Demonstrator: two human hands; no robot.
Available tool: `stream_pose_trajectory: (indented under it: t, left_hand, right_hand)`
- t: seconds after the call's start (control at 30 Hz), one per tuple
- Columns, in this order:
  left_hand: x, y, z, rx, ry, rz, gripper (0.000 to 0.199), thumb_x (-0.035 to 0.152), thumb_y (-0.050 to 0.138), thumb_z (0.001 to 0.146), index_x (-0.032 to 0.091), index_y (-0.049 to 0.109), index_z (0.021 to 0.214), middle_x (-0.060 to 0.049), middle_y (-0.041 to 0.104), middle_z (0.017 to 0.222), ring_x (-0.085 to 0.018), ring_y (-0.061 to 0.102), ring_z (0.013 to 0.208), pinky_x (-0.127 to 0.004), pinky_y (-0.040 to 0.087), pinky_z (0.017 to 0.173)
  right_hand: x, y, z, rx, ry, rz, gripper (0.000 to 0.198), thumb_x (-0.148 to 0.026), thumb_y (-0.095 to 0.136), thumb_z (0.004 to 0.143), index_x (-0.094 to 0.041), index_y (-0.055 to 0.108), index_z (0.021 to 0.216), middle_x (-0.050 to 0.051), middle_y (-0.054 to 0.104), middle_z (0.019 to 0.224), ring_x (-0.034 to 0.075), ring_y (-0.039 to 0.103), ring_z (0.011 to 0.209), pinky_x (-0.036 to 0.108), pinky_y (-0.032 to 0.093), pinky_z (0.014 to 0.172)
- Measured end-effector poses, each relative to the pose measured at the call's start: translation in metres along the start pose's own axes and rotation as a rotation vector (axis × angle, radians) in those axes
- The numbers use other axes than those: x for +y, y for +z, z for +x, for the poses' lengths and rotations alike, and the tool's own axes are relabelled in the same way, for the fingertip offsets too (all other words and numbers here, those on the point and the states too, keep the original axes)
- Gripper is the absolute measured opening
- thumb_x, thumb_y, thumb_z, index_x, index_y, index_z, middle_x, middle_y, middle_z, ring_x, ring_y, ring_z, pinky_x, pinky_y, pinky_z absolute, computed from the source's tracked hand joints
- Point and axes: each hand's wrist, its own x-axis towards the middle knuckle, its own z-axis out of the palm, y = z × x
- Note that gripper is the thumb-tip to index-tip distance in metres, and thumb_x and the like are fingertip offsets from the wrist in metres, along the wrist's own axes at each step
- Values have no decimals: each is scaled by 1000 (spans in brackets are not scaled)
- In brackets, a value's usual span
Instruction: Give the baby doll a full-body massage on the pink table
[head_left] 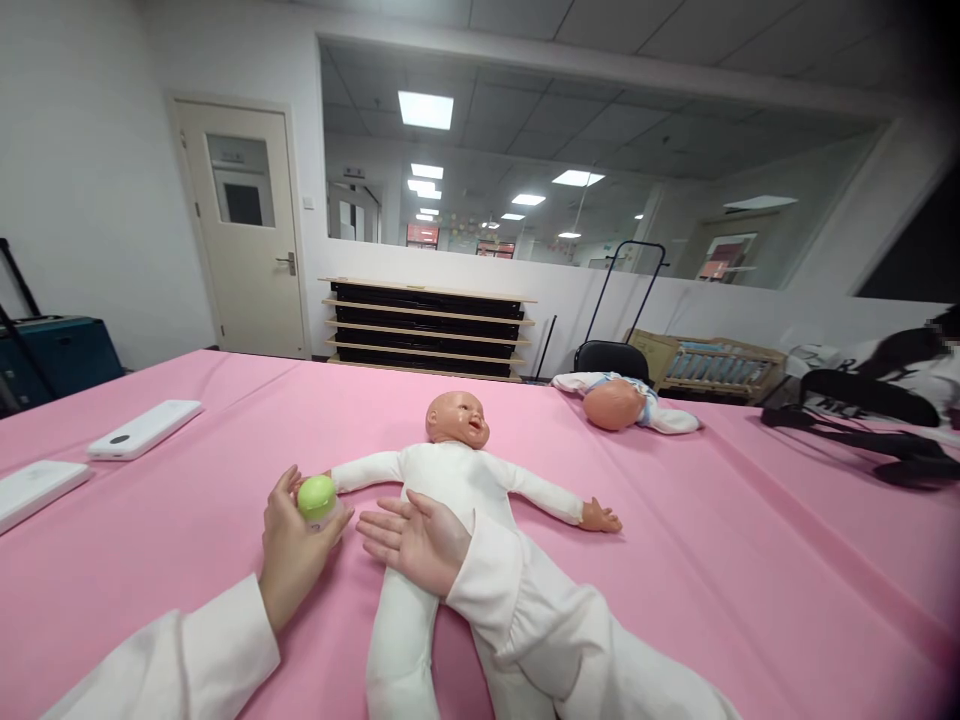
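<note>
I have my left hand (292, 535) at centre left of the frame, its fingers curled around a small rounded bottle with a lime-green domed cap and a pale translucent body (317, 500), held cap up just beside the doll's outstretched arm. My right hand (420, 540), near the middle of the lower half, is spread wide with the palm turned up and holds nothing; it lies over the waist of a baby doll with a white cloth body and tan plastic head and hands (442, 475). I cannot tell whether it touches the cloth. The doll lies face up across the centre of the pink-covered desk (225, 530), legs running to the bottom edge. At far left I see two flat white rectangular devices (150, 428); at upper right, a second doll in pale clothing (613, 403).
</note>
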Motion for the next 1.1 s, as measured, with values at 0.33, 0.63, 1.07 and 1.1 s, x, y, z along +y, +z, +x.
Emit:
stream_pose_trajectory:
  t: [0.33,0.63,1.07,1.1]
  left_hand:
    - [6,2,-14,-114,-126,-327,72,28,68,60,23,24,116,-11,38,123,-26,44,115,-46,39,94]
    - [10,-1,-12,-134,-346,-383,64,32,71,54,22,33,105,-10,45,118,-27,48,110,-46,42,90]
    - [-2,1,-8,-162,-223,-293,49,39,64,63,28,49,109,-2,51,122,-26,48,113,-42,38,95]
    - [-1,0,-8,-169,-203,-275,48,39,62,64,28,50,110,-1,52,122,-26,47,113,-42,37,96]
  right_hand:
    - [0,1,0,31,1,-29,46,-32,24,91,-3,32,126,19,49,116,20,60,95,35,39,90]
    - [1,-2,1,-10,-1,17,55,-37,27,91,-1,24,133,22,40,127,19,57,101,35,37,94]
    - [1,-4,0,-24,23,116,65,-44,17,91,0,11,139,24,31,136,22,53,109,35,38,93]
    - [1,-4,0,-20,26,121,66,-44,17,91,0,11,139,23,31,136,22,53,110,35,38,93]
